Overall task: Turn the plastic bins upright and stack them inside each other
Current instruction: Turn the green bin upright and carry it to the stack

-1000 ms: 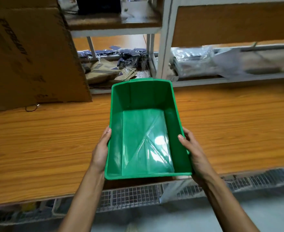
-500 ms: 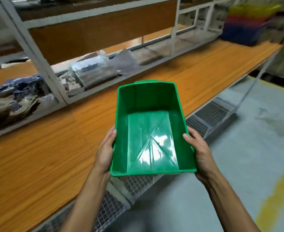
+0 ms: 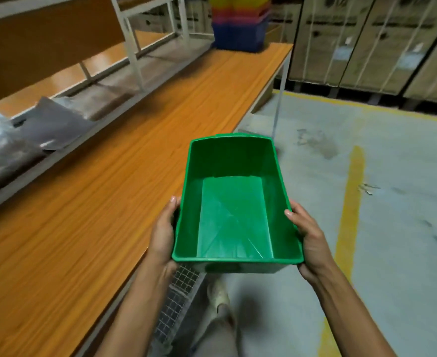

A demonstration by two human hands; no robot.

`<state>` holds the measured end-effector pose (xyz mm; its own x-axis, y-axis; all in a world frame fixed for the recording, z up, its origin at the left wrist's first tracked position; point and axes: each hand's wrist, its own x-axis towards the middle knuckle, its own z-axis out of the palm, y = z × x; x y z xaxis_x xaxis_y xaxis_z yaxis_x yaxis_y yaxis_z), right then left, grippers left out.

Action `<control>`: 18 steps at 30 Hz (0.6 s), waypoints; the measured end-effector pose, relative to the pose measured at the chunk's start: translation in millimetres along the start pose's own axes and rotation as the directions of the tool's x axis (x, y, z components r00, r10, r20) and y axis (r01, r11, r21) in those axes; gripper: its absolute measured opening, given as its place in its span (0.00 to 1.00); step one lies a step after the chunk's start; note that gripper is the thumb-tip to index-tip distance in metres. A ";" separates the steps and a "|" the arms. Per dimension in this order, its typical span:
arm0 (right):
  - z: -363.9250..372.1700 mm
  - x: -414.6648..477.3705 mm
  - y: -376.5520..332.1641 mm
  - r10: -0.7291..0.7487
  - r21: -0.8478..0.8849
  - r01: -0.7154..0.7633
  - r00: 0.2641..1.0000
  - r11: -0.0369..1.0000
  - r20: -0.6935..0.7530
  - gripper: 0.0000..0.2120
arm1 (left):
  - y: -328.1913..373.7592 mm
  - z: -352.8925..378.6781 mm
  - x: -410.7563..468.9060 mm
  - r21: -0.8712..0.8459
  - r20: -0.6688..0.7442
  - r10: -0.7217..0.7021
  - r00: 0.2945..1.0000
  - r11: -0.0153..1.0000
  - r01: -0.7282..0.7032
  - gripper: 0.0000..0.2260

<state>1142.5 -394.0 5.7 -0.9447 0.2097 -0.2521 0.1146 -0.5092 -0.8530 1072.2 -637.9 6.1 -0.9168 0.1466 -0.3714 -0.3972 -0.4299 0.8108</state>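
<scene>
While your left hand (image 3: 164, 228) and right hand (image 3: 310, 235) grip the upright green bin (image 3: 234, 217) by its sides beside the table (image 3: 109, 189), thumbs on the rim, other fingers hidden, hold it level and square it over the far stack (image 3: 240, 29).

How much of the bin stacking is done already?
Done: a stack of coloured bins sits nested at the far end of the table. In hand: the green bin is upright and empty, with the left hand and right hand gripping its long sides. Left: carrying it over and setting it into that stack. No other loose bins show in this view.
</scene>
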 end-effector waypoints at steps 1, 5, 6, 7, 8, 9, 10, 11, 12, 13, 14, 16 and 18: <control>-4.9 12.8 -4.1 -0.001 -0.004 0.001 0.999 1.000 -0.035 0.19 | -0.9 8.2 18.4 0.014 0.000 -0.002 1.000 1.000 0.002 0.19; -18.2 79.3 -30.5 -0.019 -0.031 0.015 0.988 0.999 -0.150 0.11 | 1.7 51.7 97.2 0.027 0.009 -0.034 0.999 0.999 0.034 0.21; -20.5 99.5 -39.8 -0.033 -0.045 0.025 0.985 0.999 -0.170 0.09 | 3.8 64.1 118.8 0.014 0.017 -0.043 0.999 0.999 0.043 0.22; -21.3 119.0 -50.6 -0.042 -0.062 0.031 0.980 0.998 -0.192 0.08 | 6.5 76.3 140.7 0.012 0.030 -0.052 0.998 0.999 0.052 0.21; -22.2 139.2 -61.7 -0.054 -0.088 0.035 0.973 0.996 -0.226 0.08 | 10.2 90.0 161.4 0.016 0.043 -0.068 0.997 0.998 0.068 0.21; -22.6 158.3 -73.6 -0.074 -0.106 0.047 0.962 0.993 -0.264 0.08 | 14.1 102.9 182.0 0.016 0.053 -0.085 0.995 0.996 0.084 0.20; -24.7 177.8 -84.5 -0.097 -0.118 0.063 0.946 0.991 -0.310 0.08 | 18.2 115.8 202.0 0.008 0.069 -0.102 0.992 0.995 0.101 0.20; -26.6 196.3 -94.9 -0.113 -0.116 0.076 0.925 0.990 -0.364 0.08 | 20.8 127.1 222.8 0.006 0.089 -0.118 0.989 0.993 0.118 0.20; -29.0 213.8 -104.5 -0.123 -0.110 0.084 0.902 0.990 -0.414 0.08 | 24.0 140.0 241.5 0.006 0.109 -0.131 0.985 0.991 0.132 0.19; -31.9 229.1 -112.8 -0.131 -0.087 0.102 0.882 0.991 -0.453 0.06 | 26.7 152.0 260.2 0.017 0.126 -0.141 0.982 0.990 0.140 0.19; -34.0 242.4 -120.6 -0.142 -0.070 0.123 0.866 0.990 -0.480 0.05 | 29.0 163.6 277.3 0.036 0.140 -0.149 0.979 0.989 0.145 0.19; -42.2 263.2 -131.1 -0.166 -0.069 0.152 0.868 0.986 -0.468 0.07 | 30.7 184.4 306.9 0.070 0.162 -0.159 0.974 0.986 0.150 0.19; -51.9 279.2 -138.4 -0.208 -0.113 0.177 0.888 0.978 -0.411 0.08 | 31.9 203.1 333.2 0.076 0.173 -0.168 0.971 0.985 0.156 0.18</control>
<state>878.8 -221.6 29.7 -0.7364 0.6347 -0.2342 -0.0199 -0.3663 -0.9303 745.8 -421.8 0.1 -0.8303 0.3688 -0.4179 -0.5377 -0.3329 0.7746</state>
